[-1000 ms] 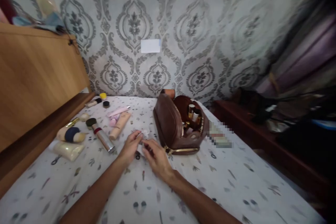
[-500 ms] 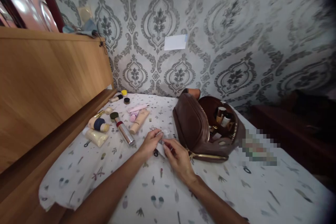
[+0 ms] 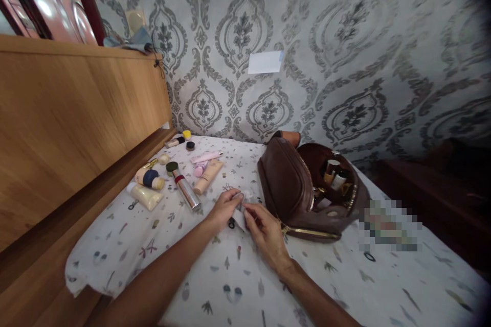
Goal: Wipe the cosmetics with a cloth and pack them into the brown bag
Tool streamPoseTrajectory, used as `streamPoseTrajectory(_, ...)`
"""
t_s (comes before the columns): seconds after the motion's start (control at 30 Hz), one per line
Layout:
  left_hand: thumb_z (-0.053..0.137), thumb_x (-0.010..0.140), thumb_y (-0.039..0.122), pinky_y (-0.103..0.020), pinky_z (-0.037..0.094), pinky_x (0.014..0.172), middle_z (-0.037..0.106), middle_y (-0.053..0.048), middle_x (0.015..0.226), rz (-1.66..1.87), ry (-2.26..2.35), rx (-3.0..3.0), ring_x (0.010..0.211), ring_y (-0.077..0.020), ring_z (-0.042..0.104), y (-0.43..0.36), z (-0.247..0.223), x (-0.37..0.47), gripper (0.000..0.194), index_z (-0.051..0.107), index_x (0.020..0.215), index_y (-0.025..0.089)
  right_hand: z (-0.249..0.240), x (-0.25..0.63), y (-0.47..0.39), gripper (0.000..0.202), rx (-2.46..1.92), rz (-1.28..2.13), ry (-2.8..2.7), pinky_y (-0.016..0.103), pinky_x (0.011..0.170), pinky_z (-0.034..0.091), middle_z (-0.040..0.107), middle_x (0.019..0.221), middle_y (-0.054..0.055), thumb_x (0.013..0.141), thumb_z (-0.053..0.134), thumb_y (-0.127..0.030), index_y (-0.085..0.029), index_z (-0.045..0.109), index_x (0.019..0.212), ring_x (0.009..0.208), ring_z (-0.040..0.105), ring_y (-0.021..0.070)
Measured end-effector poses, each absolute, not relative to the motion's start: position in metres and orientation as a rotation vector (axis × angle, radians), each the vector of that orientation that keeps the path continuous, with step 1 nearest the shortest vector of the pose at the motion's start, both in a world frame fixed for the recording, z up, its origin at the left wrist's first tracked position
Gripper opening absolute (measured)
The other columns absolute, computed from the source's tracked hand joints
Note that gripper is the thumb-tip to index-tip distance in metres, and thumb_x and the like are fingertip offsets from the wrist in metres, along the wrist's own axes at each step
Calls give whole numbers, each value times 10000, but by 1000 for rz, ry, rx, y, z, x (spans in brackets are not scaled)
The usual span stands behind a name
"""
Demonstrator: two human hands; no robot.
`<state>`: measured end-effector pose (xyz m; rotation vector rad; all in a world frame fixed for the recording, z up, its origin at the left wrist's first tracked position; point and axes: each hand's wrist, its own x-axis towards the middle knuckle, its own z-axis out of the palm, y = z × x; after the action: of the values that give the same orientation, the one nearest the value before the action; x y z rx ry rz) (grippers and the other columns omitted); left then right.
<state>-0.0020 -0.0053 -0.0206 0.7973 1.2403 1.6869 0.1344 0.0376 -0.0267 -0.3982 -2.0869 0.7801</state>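
Note:
My left hand (image 3: pixel 225 209) and my right hand (image 3: pixel 265 232) meet low over the patterned sheet, their fingertips pinched together. Between them is a thin whitish piece (image 3: pixel 240 218), like tissue or film; its kind is too small and blurred to tell. Just right of my hands lies a brown toiletry bag (image 3: pixel 286 184), unzipped, with several small bottles (image 3: pixel 337 180) inside. To the left of my hands are a silver tube with a red band (image 3: pixel 186 191), a peach squeeze tube (image 3: pixel 209 176) and a pink tube (image 3: pixel 207 157).
Farther left lie a cream tube (image 3: pixel 146 196), a bottle with a dark blue band (image 3: pixel 149 178), a black-lidded jar (image 3: pixel 190 146) and a yellow cap (image 3: pixel 186 134). A wooden panel (image 3: pixel 84 97) borders the bed on the left. Behind stands a patterned wall (image 3: pixel 230 25).
The view has shifted slightly, so everything sits a little farther right. Both hands keep their pinch on the whitish piece, with hardly any movement over the sheet.

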Motion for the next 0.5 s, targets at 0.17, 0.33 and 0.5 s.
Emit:
streamPoseTrajectory(0.17, 745, 648, 502, -250, 354, 649, 518, 41, 667, 1677, 1234, 798, 667, -122, 461, -5, -23, -3, 372, 578, 722, 178, -28, 135, 38, 198, -424, 806, -2085, 269, 649, 512, 666, 839, 49, 957, 506, -262, -191, 667, 1047, 711, 627, 167)
streamPoseTrajectory(0.33, 748, 653, 493, -246, 359, 642, 519, 42, 669, 1681, 1233, 790, 673, -119, 462, -5, -23, -3, 364, 581, 726, 178, -29, 134, 38, 201, -427, 840, -2076, 274, 655, 509, 662, 828, 45, 956, 507, -268, -195, 672, 1045, 712, 629, 168)
streamPoseTrajectory(0.5, 748, 650, 507, -245, 350, 626, 520, 38, 674, 1673, 1227, 793, 658, -116, 454, -4, -25, -3, 378, 575, 720, 178, -31, 135, 38, 211, -440, 858, -2074, 282, 672, 512, 663, 840, 52, 959, 503, -279, -192, 671, 1053, 735, 636, 173)
